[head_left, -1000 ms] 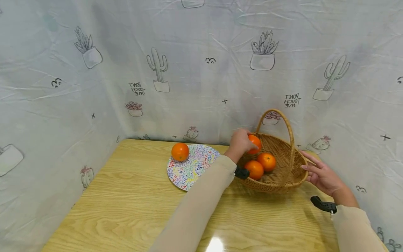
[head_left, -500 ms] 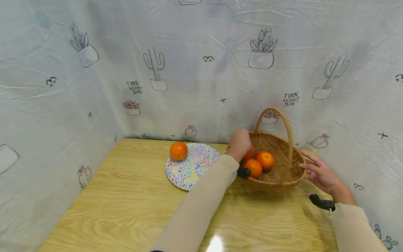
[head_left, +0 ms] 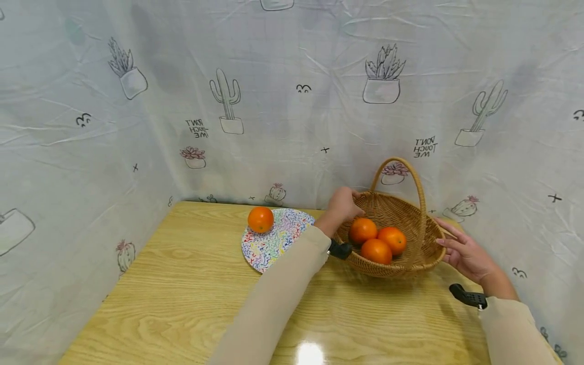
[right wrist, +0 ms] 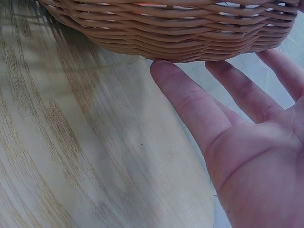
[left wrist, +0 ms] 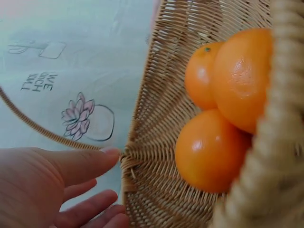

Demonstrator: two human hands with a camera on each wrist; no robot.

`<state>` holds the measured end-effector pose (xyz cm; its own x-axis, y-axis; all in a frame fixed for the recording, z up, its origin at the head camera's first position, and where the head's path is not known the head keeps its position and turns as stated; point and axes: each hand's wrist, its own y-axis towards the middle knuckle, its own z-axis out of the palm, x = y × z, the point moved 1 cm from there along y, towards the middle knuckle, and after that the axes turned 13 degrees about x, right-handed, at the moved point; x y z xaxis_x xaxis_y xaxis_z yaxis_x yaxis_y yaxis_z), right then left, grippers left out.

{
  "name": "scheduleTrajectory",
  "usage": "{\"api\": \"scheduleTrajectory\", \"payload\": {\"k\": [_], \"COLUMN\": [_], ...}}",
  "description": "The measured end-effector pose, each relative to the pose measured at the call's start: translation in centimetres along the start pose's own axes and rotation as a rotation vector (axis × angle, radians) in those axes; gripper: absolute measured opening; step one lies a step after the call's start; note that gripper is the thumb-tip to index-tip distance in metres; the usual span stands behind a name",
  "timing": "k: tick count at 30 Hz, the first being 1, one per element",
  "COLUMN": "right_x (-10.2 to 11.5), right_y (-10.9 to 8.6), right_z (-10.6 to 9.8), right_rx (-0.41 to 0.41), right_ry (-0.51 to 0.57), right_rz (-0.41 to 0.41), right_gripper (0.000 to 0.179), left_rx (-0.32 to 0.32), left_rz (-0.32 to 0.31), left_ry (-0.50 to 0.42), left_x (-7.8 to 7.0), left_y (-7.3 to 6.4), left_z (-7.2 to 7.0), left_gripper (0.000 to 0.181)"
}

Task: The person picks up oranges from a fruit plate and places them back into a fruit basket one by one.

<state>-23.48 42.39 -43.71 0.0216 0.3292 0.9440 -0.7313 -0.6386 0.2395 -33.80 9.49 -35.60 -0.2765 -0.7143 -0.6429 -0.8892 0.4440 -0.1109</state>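
Note:
A wicker basket (head_left: 388, 205) with a tall arched handle (head_left: 420, 195) stands on the right of the table. Three oranges lie together inside: one (head_left: 363, 230) nearest my left hand, another (head_left: 392, 240) on the right, the third (head_left: 376, 251) in front. At the left rim is my left hand (head_left: 341, 207), its thumb tip touching the rim by the handle's base in the left wrist view and its fingers loose. My right hand (head_left: 470, 257) rests its fairly straight fingers against the basket's right side. A fourth orange (head_left: 261, 219) sits on a round plate (head_left: 257, 253) with multicoloured squiggles.
A wooden table (head_left: 182, 284) carries everything. Behind it and at the sides hangs a pale plastic sheet (head_left: 274, 126) with cactus drawings. My left sleeve (head_left: 278, 294) covers the plate's right edge.
My left hand has lowered an orange into the basket, let it go and drawn back to the left rim. The other two oranges have shifted slightly right. My right hand stays put.

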Motion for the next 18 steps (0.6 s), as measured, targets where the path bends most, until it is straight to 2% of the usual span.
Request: {"api": "scheduleTrajectory", "payload": {"k": [7,14,18], "right_x": [0.0,-0.1,-0.1], "right_y": [0.0,0.0,0.1], "right_z": [0.0,0.1,0.1], "right_rx": [-0.010,0.007,0.013], "right_ry": [-0.012,-0.004,0.001], "right_rz": [0.001,-0.010,-0.018], "right_gripper": [0.062,0.062,0.062], "left_rx": [-0.025,-0.053,-0.077], "left_rz": [0.078,0.120,0.131], "left_ry": [-0.091,-0.052,-0.077], "left_x": [1.5,3.6,5.3], "left_y": [-1.5,-2.7,-3.6], "left_z": [-1.2,-1.7,-2.0], "left_gripper": [0.040,0.040,0.041]}}
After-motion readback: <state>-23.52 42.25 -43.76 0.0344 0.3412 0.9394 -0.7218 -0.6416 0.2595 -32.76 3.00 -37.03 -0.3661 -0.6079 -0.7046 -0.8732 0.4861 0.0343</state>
